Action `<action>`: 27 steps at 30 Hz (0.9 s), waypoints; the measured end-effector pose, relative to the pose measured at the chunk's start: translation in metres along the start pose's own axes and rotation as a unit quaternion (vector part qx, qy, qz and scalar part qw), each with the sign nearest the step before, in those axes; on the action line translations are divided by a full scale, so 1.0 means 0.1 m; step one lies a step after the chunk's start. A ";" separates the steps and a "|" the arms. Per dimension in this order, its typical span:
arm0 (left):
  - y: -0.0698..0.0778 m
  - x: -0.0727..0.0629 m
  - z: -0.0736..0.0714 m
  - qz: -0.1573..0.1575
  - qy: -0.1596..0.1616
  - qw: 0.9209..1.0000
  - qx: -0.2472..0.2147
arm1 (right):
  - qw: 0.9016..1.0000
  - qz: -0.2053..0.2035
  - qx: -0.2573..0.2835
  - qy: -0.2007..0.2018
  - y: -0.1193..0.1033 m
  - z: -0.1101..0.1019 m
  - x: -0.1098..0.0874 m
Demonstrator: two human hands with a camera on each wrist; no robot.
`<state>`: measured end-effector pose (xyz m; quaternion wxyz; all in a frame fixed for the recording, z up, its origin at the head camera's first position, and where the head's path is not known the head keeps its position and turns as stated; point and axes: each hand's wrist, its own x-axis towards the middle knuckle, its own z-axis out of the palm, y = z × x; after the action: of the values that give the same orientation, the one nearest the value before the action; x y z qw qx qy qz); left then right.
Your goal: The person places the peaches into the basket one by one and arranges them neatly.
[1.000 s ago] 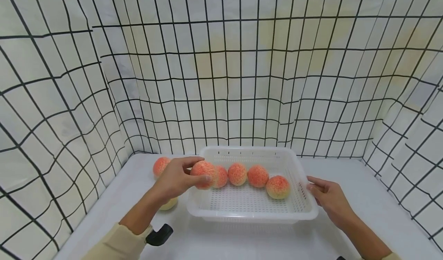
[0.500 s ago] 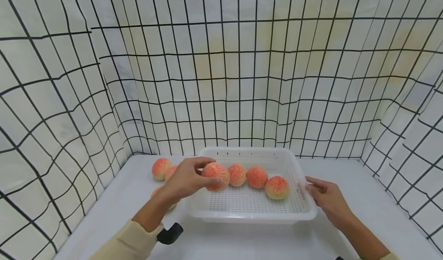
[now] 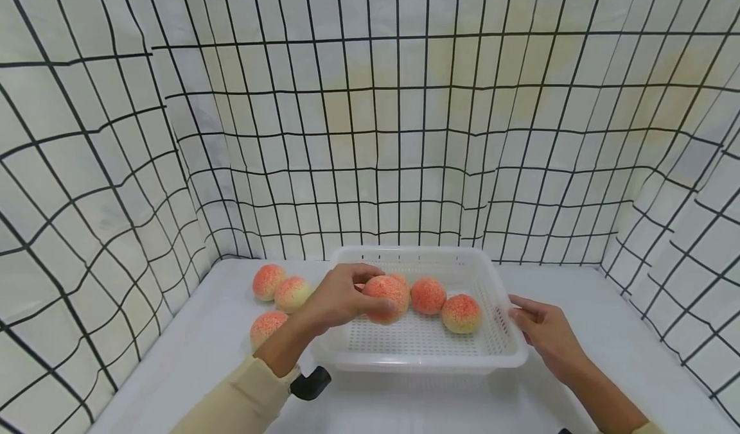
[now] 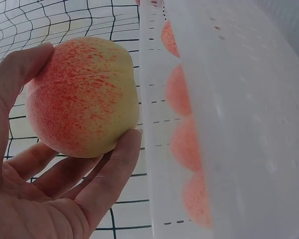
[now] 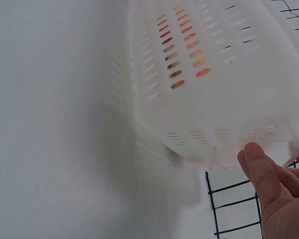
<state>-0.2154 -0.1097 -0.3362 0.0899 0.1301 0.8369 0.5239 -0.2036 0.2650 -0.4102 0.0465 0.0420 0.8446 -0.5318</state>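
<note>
My left hand (image 3: 341, 299) holds a peach (image 3: 386, 299) between thumb and fingers, over the left part of a white perforated plastic basket (image 3: 422, 361). In the left wrist view the peach (image 4: 84, 97) shows red and yellow sides, just beside the basket wall (image 4: 249, 124). Several peaches rest in a row inside the basket, among them one in the middle (image 3: 428, 296) and one at the right (image 3: 461, 313); others are partly hidden behind the held one. My right hand (image 3: 549, 331) holds the basket's right end, fingertips (image 5: 253, 149) against the outer wall and thumb at the rim.
On the white table (image 3: 191, 350), left of the basket, lie more peaches: one at the back (image 3: 268, 282), a paler one beside it (image 3: 292, 294) and a nearer one (image 3: 268, 328) partly behind my left arm. Black wire mesh (image 3: 405, 132) backed with pale sheeting encloses the table.
My left hand has moved right over the basket with the peach, uncovering peaches on the table at left. The right hand stays at the basket's right end.
</note>
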 end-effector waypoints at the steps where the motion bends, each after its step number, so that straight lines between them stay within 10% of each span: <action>1: 0.00 0.02 0.02 0.002 -0.003 1.000 0.002 | 1.000 -0.001 -0.001 0.001 0.00 0.00 0.00; 27: 0.10 0.32 0.62 -0.024 -0.043 0.997 0.064 | 1.000 -0.001 0.010 0.001 0.01 0.01 0.00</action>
<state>-0.2271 -0.0422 -0.3543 0.1302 0.1378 0.8670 0.4608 -0.2031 0.2648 -0.4109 0.0447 0.0427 0.8392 -0.5404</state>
